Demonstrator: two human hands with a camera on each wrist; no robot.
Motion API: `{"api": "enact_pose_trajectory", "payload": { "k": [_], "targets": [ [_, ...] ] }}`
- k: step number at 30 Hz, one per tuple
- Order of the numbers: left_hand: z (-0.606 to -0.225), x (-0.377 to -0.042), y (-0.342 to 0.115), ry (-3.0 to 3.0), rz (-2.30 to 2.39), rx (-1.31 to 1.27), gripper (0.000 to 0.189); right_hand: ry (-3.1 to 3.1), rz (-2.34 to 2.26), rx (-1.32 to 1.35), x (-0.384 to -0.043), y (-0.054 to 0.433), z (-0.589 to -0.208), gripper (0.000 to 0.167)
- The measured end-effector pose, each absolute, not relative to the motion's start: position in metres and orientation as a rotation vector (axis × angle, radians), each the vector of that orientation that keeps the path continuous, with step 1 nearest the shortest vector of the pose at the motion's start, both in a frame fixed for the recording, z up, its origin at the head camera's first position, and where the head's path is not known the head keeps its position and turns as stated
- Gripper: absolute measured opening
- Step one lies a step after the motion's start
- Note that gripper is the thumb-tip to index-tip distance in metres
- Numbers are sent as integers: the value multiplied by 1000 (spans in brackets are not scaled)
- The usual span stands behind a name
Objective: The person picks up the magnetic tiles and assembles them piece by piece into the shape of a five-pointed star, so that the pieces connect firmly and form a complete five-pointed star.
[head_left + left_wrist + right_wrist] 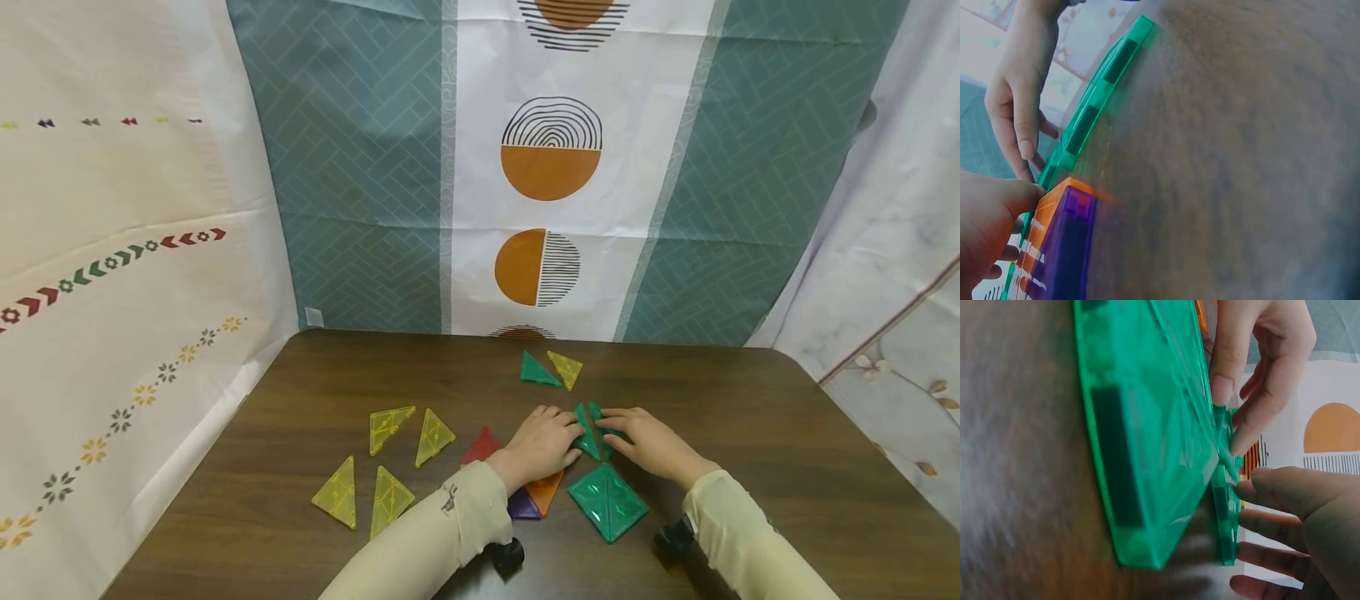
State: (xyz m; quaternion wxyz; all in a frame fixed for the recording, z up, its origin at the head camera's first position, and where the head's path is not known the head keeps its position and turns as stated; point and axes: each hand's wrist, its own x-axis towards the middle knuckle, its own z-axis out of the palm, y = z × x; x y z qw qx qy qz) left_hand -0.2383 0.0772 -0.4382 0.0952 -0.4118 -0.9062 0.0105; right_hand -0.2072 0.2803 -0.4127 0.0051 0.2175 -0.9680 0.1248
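In the head view my left hand [538, 442] touches a green triangular magnetic tile [587, 437] with its fingertips and thumb. My right hand [651, 442] rests its fingers on another green triangular tile [595, 410] just to the right, partly covering it. A narrow gap separates the two tiles. In front of them, two more green triangular tiles [626, 502] lie together as a square. Orange [547, 493], purple [522, 505] and red [478, 446] tiles show beside and under my left forearm, partly hidden. In the right wrist view my right hand's fingers [1272, 528] look extended.
Several yellow triangular tiles [433, 437] lie spread on the left of the brown wooden table [720, 392]. Farther back are a green triangle [537, 371] and a yellow triangle [566, 367]. A patterned cloth [360, 167] hangs behind the table.
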Motion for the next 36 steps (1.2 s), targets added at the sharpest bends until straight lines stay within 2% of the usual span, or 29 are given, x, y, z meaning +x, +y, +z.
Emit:
{"api": "enact_pose_trajectory", "payload": {
  "k": [18, 30, 36],
  "targets": [
    [-434, -238, 75, -2723, 2, -1229, 39, -3054, 397, 699, -211, 274, -410, 36],
    [-411, -243, 61, -2676, -81, -1205, 39, -3042, 376, 748, -215, 278, -396, 37],
    [-402, -252, 51, -2644, -151, -1185, 45, -3002, 382, 778, -221, 276, -392, 36]
  ]
}}
